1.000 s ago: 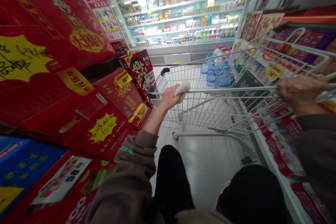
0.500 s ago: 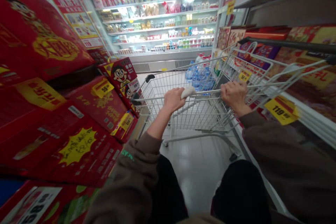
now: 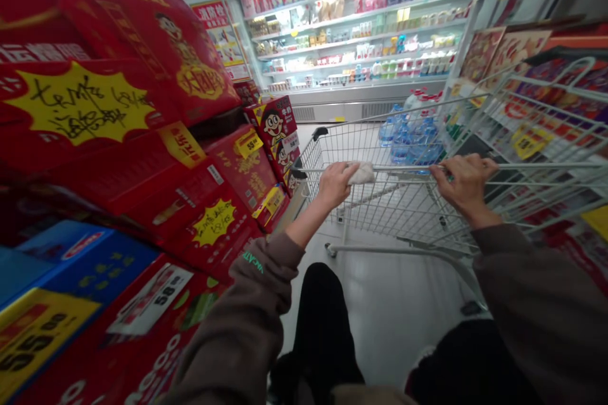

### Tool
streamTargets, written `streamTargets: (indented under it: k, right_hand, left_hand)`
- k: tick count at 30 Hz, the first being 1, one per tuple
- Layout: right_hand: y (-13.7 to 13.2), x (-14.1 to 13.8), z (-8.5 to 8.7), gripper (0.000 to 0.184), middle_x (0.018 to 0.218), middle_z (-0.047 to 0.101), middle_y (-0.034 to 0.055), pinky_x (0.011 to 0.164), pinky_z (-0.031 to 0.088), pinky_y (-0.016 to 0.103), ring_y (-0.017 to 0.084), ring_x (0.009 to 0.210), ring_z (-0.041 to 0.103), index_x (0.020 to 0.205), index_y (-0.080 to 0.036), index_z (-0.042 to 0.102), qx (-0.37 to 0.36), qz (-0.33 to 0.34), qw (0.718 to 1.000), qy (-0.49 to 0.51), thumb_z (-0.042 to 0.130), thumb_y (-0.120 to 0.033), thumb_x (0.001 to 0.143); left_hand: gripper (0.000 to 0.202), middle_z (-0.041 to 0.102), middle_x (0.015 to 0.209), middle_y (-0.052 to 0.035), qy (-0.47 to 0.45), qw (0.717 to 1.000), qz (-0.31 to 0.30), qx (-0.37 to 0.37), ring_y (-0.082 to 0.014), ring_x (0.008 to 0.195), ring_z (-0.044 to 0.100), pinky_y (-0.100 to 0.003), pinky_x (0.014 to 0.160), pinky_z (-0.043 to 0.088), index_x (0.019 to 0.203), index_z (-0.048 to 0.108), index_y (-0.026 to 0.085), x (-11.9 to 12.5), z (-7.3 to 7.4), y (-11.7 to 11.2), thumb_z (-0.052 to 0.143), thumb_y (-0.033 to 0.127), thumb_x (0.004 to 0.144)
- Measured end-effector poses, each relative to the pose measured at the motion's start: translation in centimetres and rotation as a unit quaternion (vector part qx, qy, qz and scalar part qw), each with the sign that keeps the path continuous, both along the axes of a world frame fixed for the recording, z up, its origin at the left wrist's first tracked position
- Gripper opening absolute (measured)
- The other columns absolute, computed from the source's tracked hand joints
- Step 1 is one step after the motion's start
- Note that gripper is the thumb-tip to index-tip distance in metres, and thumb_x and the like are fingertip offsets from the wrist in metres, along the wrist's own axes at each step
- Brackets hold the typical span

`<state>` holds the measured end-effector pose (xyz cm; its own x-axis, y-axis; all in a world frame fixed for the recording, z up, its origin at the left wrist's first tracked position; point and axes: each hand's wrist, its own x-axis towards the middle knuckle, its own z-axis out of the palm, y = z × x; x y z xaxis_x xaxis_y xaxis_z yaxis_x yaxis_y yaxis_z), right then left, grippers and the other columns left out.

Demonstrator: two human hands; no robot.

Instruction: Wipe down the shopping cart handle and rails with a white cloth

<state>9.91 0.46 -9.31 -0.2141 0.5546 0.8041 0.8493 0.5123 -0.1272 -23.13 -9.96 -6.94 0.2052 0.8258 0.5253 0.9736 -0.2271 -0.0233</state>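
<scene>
Cloth (image 3: 361, 172) beside left hand (image 3: 336, 185), on cart handle (image 3: 403, 166)

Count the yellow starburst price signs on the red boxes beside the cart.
2. One yellow starburst sign is on a high red box at far left, the other on a lower red box nearer the shopping cart. Others may be hidden in the stack.

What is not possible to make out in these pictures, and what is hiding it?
Head view, the only one:
White cloth in the left hand: fingers cover part of it, so its material is unclear.
Water bottles: behind the wire mesh of the shopping cart, so the count is unclear.
Refrigerated shelf products: labels too small to read.
</scene>
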Motion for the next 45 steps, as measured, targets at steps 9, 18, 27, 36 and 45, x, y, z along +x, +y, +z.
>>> streamTargets:
  k: [9, 18, 27, 36, 45]
  right_hand:
    - [0.2, -0.8, -0.4, 0.044, 0.080, 0.068, 0.0071, 0.096, 0.017, 0.044, 0.025, 0.092, 0.049, 0.075, -0.022, 0.058, 0.005, -0.027, 0.999, 0.021, 0.050, -0.062, 0.090]
    - [-0.2, -0.4, -0.2, 0.049, 0.075, 0.063, 0.0069, 0.096, 0.018, 0.045, 0.025, 0.092, 0.046, 0.071, -0.023, 0.051, -0.014, -0.054, 0.998, 0.029, 0.047, -0.068, 0.089]
    - [-0.3, 1.7, -0.4, 0.051, 0.073, 0.061, 0.0099, 0.097, 0.016, 0.047, 0.028, 0.094, 0.044, 0.066, -0.026, 0.039, -0.031, -0.074, 0.996, 0.043, 0.044, -0.072, 0.087]
    - [-2.2, -0.4, 0.4, 0.046, 0.078, 0.062, 0.0074, 0.095, 0.023, 0.048, 0.027, 0.094, 0.047, 0.069, -0.023, 0.049, -0.029, -0.055, 0.998, 0.034, 0.046, -0.061, 0.095]
    - [-2.0, -1.8, 0.3, 0.048, 0.079, 0.065, 0.0093, 0.096, 0.018, 0.047, 0.028, 0.095, 0.046, 0.069, -0.023, 0.049, -0.043, -0.044, 0.998, 0.027, 0.047, -0.065, 0.093]
  left_hand:
    - [0.044, 0.060, 0.148, -0.0123, -0.115, 0.971, 0.211, 0.019, -0.0352, 0.136, 0.044, -0.063, 0.116, 0.034, 0.134, 0.067, 0.019, -11.3, 5.4, 1.1, 0.060, 0.012, 0.091]
    - [0.035, 0.073, 0.118, -0.0140, -0.264, 0.925, 0.273, -0.029, -0.0274, 0.104, 0.063, -0.045, 0.096, 0.052, 0.122, 0.069, 0.010, -11.9, 3.1, 1.3, 0.059, 0.035, 0.100]
    - [0.060, 0.066, 0.137, -0.0087, -0.188, 0.961, 0.185, 0.081, -0.0322, 0.130, 0.053, -0.053, 0.110, 0.044, 0.134, 0.068, 0.028, -0.6, -1.1, -4.6, 0.053, 0.002, 0.081]
    - [0.057, 0.064, 0.136, -0.0166, -0.284, 0.900, 0.278, 0.178, -0.0364, 0.131, 0.051, -0.061, 0.112, 0.044, 0.133, 0.069, 0.020, 1.4, -2.6, -3.3, 0.054, 0.001, 0.081]
    - [0.060, 0.060, 0.133, -0.0136, -0.292, 0.910, 0.168, 0.243, -0.0300, 0.129, 0.053, -0.052, 0.115, 0.045, 0.135, 0.066, 0.023, 3.1, -4.7, -3.4, 0.049, -0.001, 0.083]
